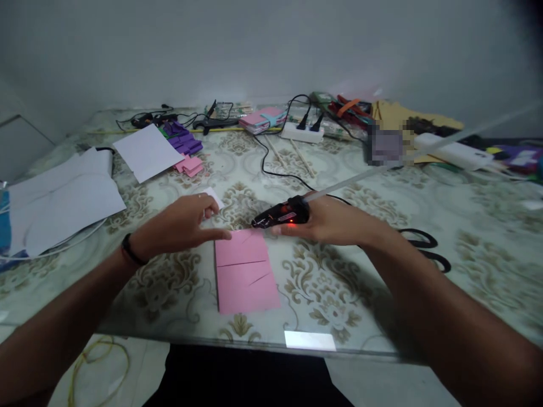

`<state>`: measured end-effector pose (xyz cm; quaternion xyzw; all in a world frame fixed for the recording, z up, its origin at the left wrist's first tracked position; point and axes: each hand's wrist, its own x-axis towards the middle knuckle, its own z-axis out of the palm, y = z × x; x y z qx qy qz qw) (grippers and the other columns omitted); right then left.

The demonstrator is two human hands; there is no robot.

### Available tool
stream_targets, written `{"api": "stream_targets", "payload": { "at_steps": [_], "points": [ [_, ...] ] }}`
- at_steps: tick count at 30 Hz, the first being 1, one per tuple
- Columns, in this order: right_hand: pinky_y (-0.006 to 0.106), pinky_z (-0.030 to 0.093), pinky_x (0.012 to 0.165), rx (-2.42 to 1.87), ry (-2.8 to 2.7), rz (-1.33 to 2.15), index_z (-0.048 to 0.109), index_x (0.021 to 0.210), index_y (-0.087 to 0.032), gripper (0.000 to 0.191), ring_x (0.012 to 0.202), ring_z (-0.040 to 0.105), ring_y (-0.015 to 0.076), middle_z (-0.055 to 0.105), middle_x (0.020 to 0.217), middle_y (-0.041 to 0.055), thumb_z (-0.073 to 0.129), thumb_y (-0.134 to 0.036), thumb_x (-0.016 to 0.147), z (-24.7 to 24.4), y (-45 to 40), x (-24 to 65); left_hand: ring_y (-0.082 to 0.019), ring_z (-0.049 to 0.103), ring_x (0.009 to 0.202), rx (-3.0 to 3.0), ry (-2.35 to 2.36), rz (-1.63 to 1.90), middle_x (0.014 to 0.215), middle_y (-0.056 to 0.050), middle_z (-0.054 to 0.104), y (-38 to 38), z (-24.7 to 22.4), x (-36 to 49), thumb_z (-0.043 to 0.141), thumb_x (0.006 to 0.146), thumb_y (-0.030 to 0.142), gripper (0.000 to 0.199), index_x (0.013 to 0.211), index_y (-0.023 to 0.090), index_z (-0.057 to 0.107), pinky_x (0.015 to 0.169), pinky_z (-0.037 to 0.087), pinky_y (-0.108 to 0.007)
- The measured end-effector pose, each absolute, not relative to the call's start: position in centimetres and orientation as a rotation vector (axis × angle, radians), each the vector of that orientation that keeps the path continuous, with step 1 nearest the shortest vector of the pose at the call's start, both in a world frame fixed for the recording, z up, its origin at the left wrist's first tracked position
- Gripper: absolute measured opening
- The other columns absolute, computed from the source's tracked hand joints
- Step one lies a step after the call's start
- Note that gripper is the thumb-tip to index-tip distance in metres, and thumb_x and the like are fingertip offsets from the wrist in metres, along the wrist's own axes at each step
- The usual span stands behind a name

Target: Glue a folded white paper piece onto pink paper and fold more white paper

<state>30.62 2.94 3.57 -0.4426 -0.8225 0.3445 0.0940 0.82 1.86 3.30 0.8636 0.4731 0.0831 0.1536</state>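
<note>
My right hand (pixel 328 220) is closed around a black hot glue gun (pixel 282 215), with a red light glowing on its side. A long translucent glue stick (pixel 365 174) sticks out of its back toward the upper right. The gun's nozzle is just above the top right corner of a folded pink paper (pixel 246 277), which has a dark slit across it and two slanting marks. At the paper's top left edge my left hand (pixel 186 223) has its thumb stretched out and its fingers bent, apart from the thumb. A small white paper piece (pixel 214 198) shows behind those fingers.
Large white sheets (pixel 59 198) lie at left, with another white sheet (pixel 148 152) by purple strips (pixel 182 138) and pink pieces (pixel 190 165). A white power strip (pixel 302 133) feeds a black cord (pixel 280 174). Black-handled scissors (pixel 424 249) lie beyond my right forearm, near two sticks (pixel 303 158).
</note>
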Motion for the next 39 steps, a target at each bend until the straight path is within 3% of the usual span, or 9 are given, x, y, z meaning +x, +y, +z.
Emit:
{"api": "stream_targets", "payload": {
  "at_steps": [2, 9, 16, 39],
  "points": [
    [0.026, 0.040, 0.055, -1.307, -2.408, 1.037, 0.080, 0.112, -0.025, 0.045, 0.061, 0.057, 0.0172, 0.071, 0.071, -0.0019, 0.065, -0.060, 0.088, 3.3, 2.5, 30.8, -0.022, 0.061, 0.080, 2.476, 1.389, 0.162, 0.094, -0.006, 0.066, 1.1, 2.1, 0.3, 0.074, 0.077, 0.073, 0.065, 0.101, 0.014, 0.064, 0.068, 0.040, -0.030],
    [0.026, 0.041, 0.054, -1.296, -2.425, 1.127, 0.080, 0.116, -0.022, 0.050, 0.064, 0.061, 0.0186, 0.074, 0.076, 0.0003, 0.065, -0.061, 0.088, 2.5, 2.5, 30.4, -0.025, 0.063, 0.091, 2.497, 1.439, -0.033, 0.107, -0.005, 0.064, -0.1, 1.0, 0.8, 0.082, 0.078, 0.058, 0.054, 0.106, 0.018, 0.059, 0.070, 0.039, -0.032],
    [0.026, 0.045, 0.060, -1.306, -2.404, 1.126, 0.080, 0.117, -0.020, 0.049, 0.071, 0.063, 0.0194, 0.076, 0.083, 0.0019, 0.066, -0.057, 0.088, 1.7, 2.6, 29.9, -0.022, 0.059, 0.087, 2.405, 1.392, 0.021, 0.100, -0.002, 0.061, 0.4, 0.4, 0.5, 0.084, 0.079, 0.046, 0.042, 0.096, 0.019, 0.056, 0.071, 0.037, -0.031],
    [0.025, 0.045, 0.059, -1.338, -2.428, 1.097, 0.080, 0.118, -0.025, 0.045, 0.069, 0.065, 0.0186, 0.077, 0.081, -0.0007, 0.067, -0.055, 0.088, 1.7, 2.8, 30.6, -0.021, 0.057, 0.084, 2.369, 1.380, 0.031, 0.097, -0.003, 0.059, 0.7, 0.3, 0.4, 0.082, 0.078, 0.046, 0.041, 0.096, 0.019, 0.056, 0.072, 0.038, -0.032]
  ]
}}
